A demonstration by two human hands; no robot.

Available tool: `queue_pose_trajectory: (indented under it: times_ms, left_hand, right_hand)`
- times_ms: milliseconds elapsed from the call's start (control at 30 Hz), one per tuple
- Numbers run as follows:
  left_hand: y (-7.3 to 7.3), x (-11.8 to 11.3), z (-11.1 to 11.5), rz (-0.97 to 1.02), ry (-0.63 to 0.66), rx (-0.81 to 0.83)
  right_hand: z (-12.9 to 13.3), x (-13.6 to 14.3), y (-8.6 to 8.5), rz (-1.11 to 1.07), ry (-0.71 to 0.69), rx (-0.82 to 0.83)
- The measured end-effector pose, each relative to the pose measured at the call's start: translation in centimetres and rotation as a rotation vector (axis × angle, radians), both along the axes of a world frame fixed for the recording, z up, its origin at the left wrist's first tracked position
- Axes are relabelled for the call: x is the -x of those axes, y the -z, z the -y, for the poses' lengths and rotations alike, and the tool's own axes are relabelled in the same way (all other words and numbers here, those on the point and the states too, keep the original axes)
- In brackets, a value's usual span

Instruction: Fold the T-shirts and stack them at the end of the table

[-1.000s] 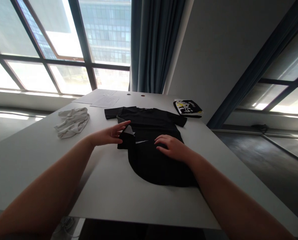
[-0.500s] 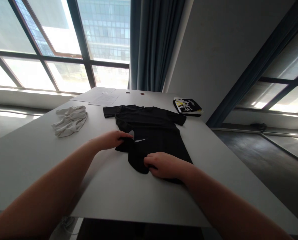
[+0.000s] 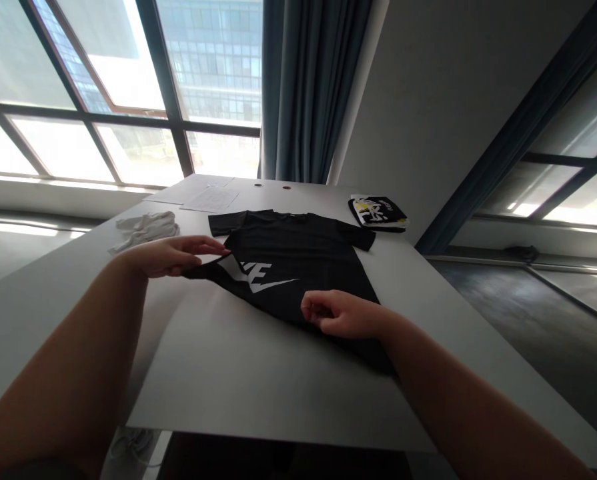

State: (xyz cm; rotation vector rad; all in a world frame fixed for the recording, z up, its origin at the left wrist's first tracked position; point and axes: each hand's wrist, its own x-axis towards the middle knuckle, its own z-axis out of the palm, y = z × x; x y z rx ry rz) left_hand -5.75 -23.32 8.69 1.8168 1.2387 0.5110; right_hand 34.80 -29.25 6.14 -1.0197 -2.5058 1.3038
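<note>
A black T-shirt (image 3: 298, 243) with white lettering and a white swoosh lies on the table, neck and sleeves toward the far side. My left hand (image 3: 185, 255) pinches the left corner of its hem, lifted slightly and drawn out to the left, so part of the print is folded over. My right hand (image 3: 341, 312) is at the hem, right of the swoosh, with fingers curled in and thumb close to them at the cloth. Behind my left hand is a crumpled white cloth (image 3: 148, 225), partly covered by it.
The white table (image 3: 258, 393) carries paper sheets (image 3: 208, 199) at its far left. A folded black printed garment (image 3: 378, 212) lies at the far right. Two small round inserts are near the back edge. A dark blue curtain (image 3: 311, 87) hangs beyond, beside windows.
My left hand has moved left with the hem corner, unfolding the cloth and showing more of the white print. My right hand has moved slightly up and right.
</note>
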Motion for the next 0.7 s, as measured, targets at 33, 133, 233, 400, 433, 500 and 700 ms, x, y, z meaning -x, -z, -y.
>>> queue_pose_trajectory:
  times_ms: [33, 133, 233, 400, 433, 500, 700]
  left_hand:
    - [0.0, 0.6, -0.1, -0.011, 0.025, 0.056]
    - [0.8, 0.5, -0.7, -0.032, 0.048, 0.152]
    - [2.4, -2.1, -1.4, -0.169, 0.082, 0.126]
    - [5.5, -6.9, -1.5, -0.580, 0.181, -0.213]
    - [6.1, -7.6, -1.4, -0.627, 0.185, -0.286]
    - [7.1, -8.4, -1.2, -0.664, 0.159, -0.376]
    - [9.4, -8.8, -2.1, -0.710, 0.050, -0.407]
  right_hand:
    - [0.0, 0.0, 0.1, 0.017, -0.018, 0.047]
    - [-0.1, 0.5, 0.6, 0.128, -0.077, -0.003]
    - [-0.3, 0.8, 1.2, 0.214, -0.153, -0.143]
    - [-0.7, 0.9, 1.9, 0.263, -0.158, -0.127]
    - [-0.7, 0.9, 2.0, 0.263, -0.150, -0.126]
    - [-0.7, 1.1, 2.1, 0.257, -0.135, -0.136]
    - [-0.2, 1.7, 2.3, 0.255, -0.182, -0.258]
